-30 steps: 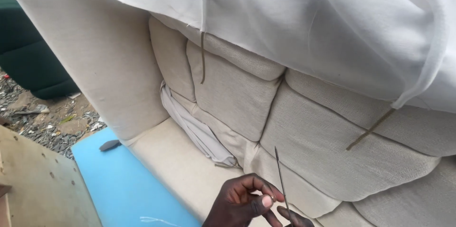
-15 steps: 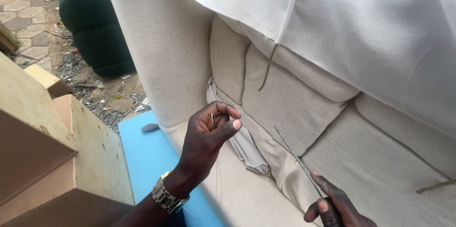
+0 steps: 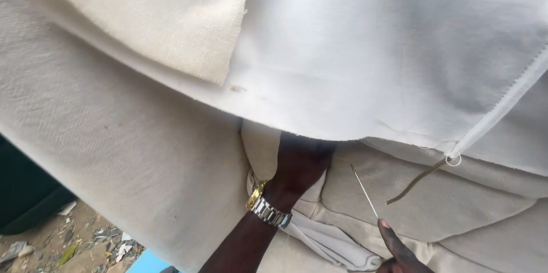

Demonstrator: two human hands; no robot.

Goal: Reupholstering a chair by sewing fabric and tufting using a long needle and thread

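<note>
- The left hand reached up under the loose white cloth, against the beige cushions; its fingers were hidden, so I could not tell their state.
- The right hand pinched a long needle by its lower end, tip up, at the lower right.
- The needle looked thin, stiff, light and slippery; best gripped low.
- The cloth seemed soft and floppy.
</note>
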